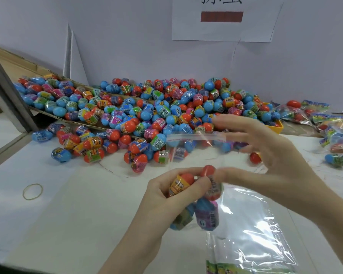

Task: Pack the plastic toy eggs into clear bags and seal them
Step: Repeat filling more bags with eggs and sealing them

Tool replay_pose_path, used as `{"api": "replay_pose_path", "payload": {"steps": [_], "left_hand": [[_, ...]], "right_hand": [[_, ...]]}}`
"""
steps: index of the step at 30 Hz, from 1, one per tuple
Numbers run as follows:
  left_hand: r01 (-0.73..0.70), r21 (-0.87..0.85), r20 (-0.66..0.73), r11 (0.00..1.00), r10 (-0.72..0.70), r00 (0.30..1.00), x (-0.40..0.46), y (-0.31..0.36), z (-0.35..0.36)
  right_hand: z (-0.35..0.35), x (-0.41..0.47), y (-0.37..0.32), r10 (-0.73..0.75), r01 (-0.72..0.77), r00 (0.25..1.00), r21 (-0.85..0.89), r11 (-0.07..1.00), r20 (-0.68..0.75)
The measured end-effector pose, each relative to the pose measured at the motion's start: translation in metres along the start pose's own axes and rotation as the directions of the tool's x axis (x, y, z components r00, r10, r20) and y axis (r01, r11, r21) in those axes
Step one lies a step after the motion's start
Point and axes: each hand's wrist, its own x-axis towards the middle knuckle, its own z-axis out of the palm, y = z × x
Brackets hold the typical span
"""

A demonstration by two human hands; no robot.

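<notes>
Several eggs [194, 196] gripped in left hand [166, 196] inside clear bag [198, 151]; right hand [265, 147] fingers relaxed, blurred, at bag mouth edge.

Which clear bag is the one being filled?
The clear bag held up by the left hand, eggs inside; the empty bags lie flat below.

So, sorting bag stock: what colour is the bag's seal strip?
Clear, with a red dotted line on the seal strip; head view.
</notes>
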Motion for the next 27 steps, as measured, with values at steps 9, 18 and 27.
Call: {"api": "replay_pose_path", "payload": {"steps": [9, 18, 27], "left_hand": [[0.124, -0.003, -0.044, 0.992, -0.124, 0.991, 0.002, -0.018, -0.006], [0.033, 0.038, -0.197, 0.999, -0.025, 0.980, 0.005, -0.023, -0.016], [-0.026, -0.025, -0.308, 0.999, 0.017, 0.951, 0.012, -0.019, -0.006]], "right_hand": [[0.032, -0.012, 0.027, 0.453, -0.439, 0.885, 0.516, 0.735, 0.107], [0.042, -0.016, 0.042, 0.514, -0.467, 0.853, 0.565, 0.680, 0.087], [0.042, -0.014, 0.032, 0.498, -0.414, 0.860, 0.415, 0.810, -0.114]]}}
